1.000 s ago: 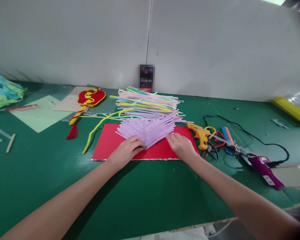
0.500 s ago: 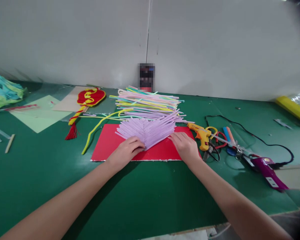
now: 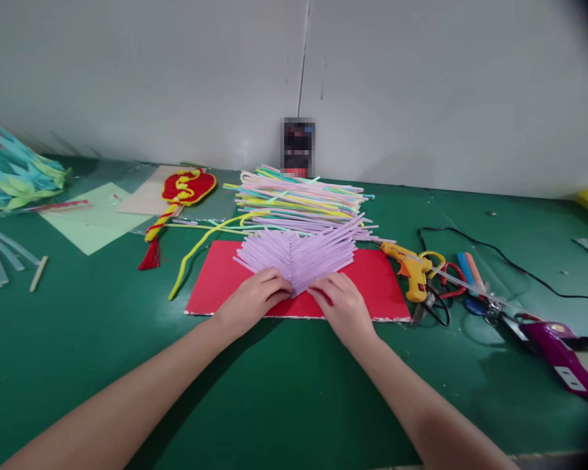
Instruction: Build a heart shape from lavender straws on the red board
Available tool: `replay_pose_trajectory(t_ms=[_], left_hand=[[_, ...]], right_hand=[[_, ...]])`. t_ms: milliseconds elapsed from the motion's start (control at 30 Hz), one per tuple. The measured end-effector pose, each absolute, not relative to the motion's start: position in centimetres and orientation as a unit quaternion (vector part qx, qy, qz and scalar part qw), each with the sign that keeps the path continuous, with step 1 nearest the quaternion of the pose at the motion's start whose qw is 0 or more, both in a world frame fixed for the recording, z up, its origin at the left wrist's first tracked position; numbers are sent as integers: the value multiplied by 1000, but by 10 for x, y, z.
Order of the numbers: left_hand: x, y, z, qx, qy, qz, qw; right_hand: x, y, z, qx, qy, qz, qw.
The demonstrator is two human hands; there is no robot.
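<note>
Lilac stems (image 3: pixel 318 254), tip pinched by near-closed left hand (image 3: pixel 249 301) and right hand (image 3: pixel 343 307), white label (image 3: pixel 570 378) on purple tool (image 3: pixel 549 338) illegible

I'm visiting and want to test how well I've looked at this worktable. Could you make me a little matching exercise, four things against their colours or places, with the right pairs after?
Things
1. glue gun
2. lilac piece
3. tasselled fan
4. board

Colours or places
A. plain red, lying flat under the V-patterned work
B. red with yellow trim, lying on the left
C. between the left hand and the right hand at its near tip
D. orange-yellow, lying on the right near a pair of scissors

Right pairs
1-D, 2-C, 3-B, 4-A
</note>
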State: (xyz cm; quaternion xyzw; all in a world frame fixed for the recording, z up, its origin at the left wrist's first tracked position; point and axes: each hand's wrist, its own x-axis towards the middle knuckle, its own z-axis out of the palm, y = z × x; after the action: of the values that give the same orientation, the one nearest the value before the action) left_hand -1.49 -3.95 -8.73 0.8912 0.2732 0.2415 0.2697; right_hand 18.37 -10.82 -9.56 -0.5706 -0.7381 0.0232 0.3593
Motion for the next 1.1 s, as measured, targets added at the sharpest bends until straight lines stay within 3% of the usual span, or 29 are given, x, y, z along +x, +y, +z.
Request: replay_pose_trajectory(t_ms=[267,600,1100], left_hand=[[-15,-40,-88,893,274,244,261],[-16,-40,-88,891,274,242,269],[-16,-41,-87,890,274,240,273]], right_hand=[[187,-117,-94,-529,-776,11,344],[180,-144,-90,-565,-796,-37,214],[178,-145,-91,-593,-777,-37,209]])
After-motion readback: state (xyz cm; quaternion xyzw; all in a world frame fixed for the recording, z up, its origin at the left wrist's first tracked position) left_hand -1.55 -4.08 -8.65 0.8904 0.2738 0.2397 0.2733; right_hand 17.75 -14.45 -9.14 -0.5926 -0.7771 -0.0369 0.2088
